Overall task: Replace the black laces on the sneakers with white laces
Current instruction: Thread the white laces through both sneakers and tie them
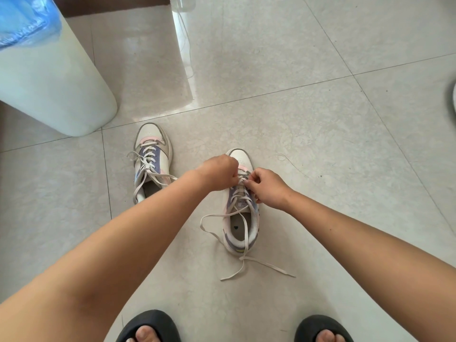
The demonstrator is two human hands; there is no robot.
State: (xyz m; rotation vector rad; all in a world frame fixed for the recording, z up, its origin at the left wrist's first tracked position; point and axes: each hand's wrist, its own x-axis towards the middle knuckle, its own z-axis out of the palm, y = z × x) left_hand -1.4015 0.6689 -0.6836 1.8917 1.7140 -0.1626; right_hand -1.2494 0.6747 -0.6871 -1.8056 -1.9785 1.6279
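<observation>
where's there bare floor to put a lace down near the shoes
Bare tile lies right of the right sneaker, and between the left sneaker and the left forearm. Crowded: behind the right sneaker's heel, where loose lace ends sprawl, and by the white bin left of the left sneaker.

pale tiled floor (308, 114), two sneakers on it well apart: left sneaker (154, 154), right sneaker (243, 218) with loose lace ends (259, 265) trailing on tiles, white bin (56, 90) far left, two black slippers (150, 324) at near edge
</observation>
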